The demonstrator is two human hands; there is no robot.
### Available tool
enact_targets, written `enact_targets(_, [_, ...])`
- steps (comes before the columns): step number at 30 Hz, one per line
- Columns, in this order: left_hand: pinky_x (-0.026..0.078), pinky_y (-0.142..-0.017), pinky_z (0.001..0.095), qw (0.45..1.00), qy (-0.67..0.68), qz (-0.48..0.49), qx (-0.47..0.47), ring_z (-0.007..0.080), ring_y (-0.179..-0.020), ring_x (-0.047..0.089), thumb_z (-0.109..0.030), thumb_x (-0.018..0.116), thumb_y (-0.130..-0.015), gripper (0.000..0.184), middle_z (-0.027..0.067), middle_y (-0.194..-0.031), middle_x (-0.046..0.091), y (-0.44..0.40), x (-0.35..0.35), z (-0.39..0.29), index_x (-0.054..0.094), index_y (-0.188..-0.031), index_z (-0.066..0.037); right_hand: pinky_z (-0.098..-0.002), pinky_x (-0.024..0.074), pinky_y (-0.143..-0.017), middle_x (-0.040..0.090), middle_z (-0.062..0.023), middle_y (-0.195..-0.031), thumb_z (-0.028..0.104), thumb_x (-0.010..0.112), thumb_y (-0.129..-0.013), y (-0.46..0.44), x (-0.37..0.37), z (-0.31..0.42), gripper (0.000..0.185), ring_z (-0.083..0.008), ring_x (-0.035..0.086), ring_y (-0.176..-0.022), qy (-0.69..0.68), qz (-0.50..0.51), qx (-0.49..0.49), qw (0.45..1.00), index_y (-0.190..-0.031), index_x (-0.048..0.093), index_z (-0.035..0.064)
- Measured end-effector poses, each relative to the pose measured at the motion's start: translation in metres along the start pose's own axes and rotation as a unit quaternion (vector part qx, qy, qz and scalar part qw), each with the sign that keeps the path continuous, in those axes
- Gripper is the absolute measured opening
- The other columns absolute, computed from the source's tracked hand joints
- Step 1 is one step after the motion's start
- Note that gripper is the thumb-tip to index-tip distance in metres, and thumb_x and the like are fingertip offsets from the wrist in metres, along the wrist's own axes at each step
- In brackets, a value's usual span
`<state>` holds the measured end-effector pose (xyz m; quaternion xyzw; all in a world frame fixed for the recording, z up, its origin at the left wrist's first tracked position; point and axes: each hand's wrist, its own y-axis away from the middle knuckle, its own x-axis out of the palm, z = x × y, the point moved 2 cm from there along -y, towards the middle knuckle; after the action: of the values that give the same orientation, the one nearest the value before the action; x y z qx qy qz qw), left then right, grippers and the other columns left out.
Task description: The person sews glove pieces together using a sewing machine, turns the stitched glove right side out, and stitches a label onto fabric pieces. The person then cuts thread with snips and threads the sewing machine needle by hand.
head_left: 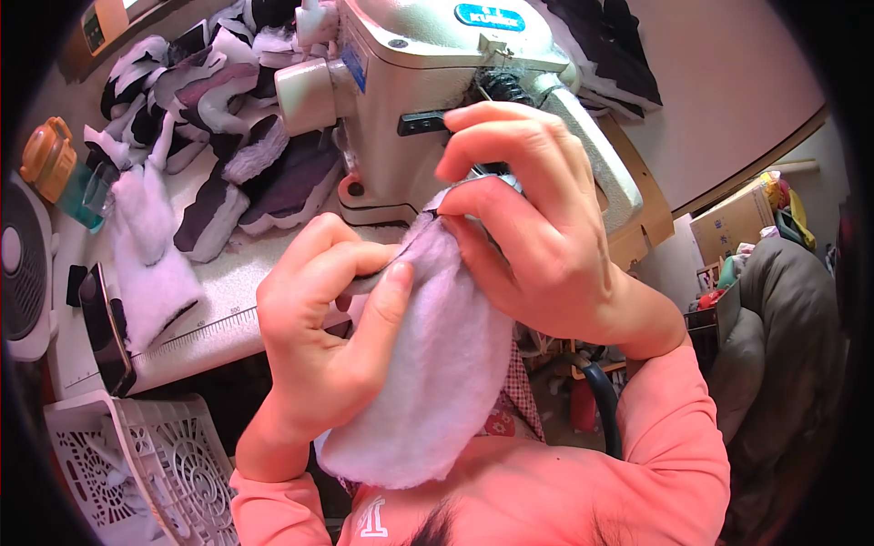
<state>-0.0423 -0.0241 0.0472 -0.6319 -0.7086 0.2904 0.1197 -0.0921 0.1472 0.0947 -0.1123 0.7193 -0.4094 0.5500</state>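
Observation:
A white fluffy fabric piece [437, 364] hangs from both hands in front of the sewing machine [419, 82], its lower end over my lap. My left hand [328, 318] pinches the dark upper edge between thumb and fingers. Farther up the same edge, close to the machine's working end, my right hand [528, 209] pinches the fabric with thumb and index finger while its other fingers arch above. The machine's needle area is mostly hidden behind my right hand.
Several dark and white fluffy pieces [209, 91] are heaped left of the machine. A phone [107, 332], a bottle [68, 177] and a fan [23, 264] stand at the left. Below the table edge is a white plastic basket [173, 455]. A cardboard box [733, 223] sits at the right.

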Motion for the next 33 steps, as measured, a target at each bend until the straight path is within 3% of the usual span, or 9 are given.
enact_targets(1, [0.033,-0.05,0.0248,1.0,-0.001,0.0,-0.001,0.0104,-0.059,0.046,-0.001,0.07,-0.08,0.006,0.0036,-0.069,0.05,-0.001,0.0,0.0,0.067,-0.084,0.002,-0.0386,0.0447,-0.085,0.062,-0.0077,-0.095,-0.003,0.069,-0.067,-0.001,0.0,0.002,0.019,-0.0323,0.06,-0.108,0.009,0.011,0.003,1.0,-0.08,0.058,0.0042])
enact_targets(5, [0.035,-0.053,0.0273,1.0,-0.016,0.004,-0.007,0.0121,-0.06,0.046,-0.004,0.075,-0.076,0.012,0.0045,-0.067,0.05,-0.011,0.006,0.002,0.07,-0.085,0.002,-0.0379,0.0439,-0.084,0.062,-0.0046,-0.091,-0.002,0.068,-0.072,-0.002,0.004,0.0,0.015,-0.0287,0.06,-0.11,0.001,0.039,0.02,0.999,-0.081,0.058,0.0052])
enact_targets(8, [0.036,-0.055,0.0278,0.999,-0.023,0.01,-0.048,0.0136,-0.061,0.046,-0.004,0.079,-0.073,0.014,0.0049,-0.066,0.049,-0.017,0.009,0.007,0.071,-0.082,0.003,-0.0375,0.0427,-0.085,0.061,-0.0041,-0.091,0.001,0.069,-0.072,-0.005,0.003,0.001,0.015,-0.0282,0.059,-0.111,0.008,0.042,0.019,0.999,-0.08,0.058,0.0058])
enact_targets(14, [0.035,-0.054,0.029,1.0,-0.023,0.005,0.006,0.0147,-0.06,0.044,0.004,0.077,-0.072,0.012,0.0047,-0.066,0.047,-0.013,0.011,0.01,0.07,-0.082,0.002,-0.0391,0.0415,-0.087,0.057,-0.0018,-0.099,0.007,0.073,-0.066,-0.013,-0.014,-0.001,0.018,-0.0257,0.055,-0.115,0.035,0.124,0.011,0.992,-0.077,0.058,0.0092])
enact_targets(16, [0.034,-0.053,0.0294,0.998,-0.044,-0.002,0.05,0.0158,-0.06,0.044,0.004,0.077,-0.071,0.013,0.0043,-0.066,0.046,-0.013,0.011,0.01,0.07,-0.082,0.002,-0.0413,0.0416,-0.088,0.056,-0.0013,-0.101,0.008,0.074,-0.065,-0.012,-0.016,-0.005,0.019,-0.0261,0.054,-0.115,0.03,0.126,0.014,0.991,-0.076,0.058,0.0105])
enact_targets(22, [0.034,-0.053,0.0294,0.998,-0.045,-0.002,0.054,0.0166,-0.06,0.043,0.003,0.078,-0.07,0.015,0.0044,-0.065,0.045,-0.01,0.011,0.009,0.07,-0.081,0.001,-0.0421,0.0422,-0.088,0.056,-0.0019,-0.1,0.012,0.075,-0.065,-0.014,-0.025,-0.006,0.019,-0.027,0.055,-0.112,0.028,0.148,0.036,0.988,-0.076,0.059,0.0111])
enact_targets(27, [0.034,-0.053,0.0296,0.996,-0.058,0.0,0.068,0.0167,-0.06,0.043,0.003,0.078,-0.07,0.015,0.0043,-0.065,0.045,-0.01,0.011,0.008,0.069,-0.082,0.001,-0.0421,0.0425,-0.087,0.055,-0.0023,-0.098,0.013,0.074,-0.065,-0.016,-0.021,-0.008,0.019,-0.0273,0.054,-0.109,-0.057,0.162,0.018,0.985,-0.078,0.061,0.0113])
enact_targets(33, [0.034,-0.052,0.0295,0.997,-0.049,0.001,0.064,0.0167,-0.06,0.043,0.003,0.078,-0.072,0.014,0.0044,-0.065,0.046,-0.009,0.01,0.009,0.069,-0.083,0.002,-0.0413,0.0422,-0.085,0.052,-0.0044,-0.095,0.012,0.074,-0.064,-0.018,-0.023,-0.012,0.019,-0.0284,0.052,-0.106,-0.013,0.206,0.01,0.978,-0.078,0.061,0.0097])
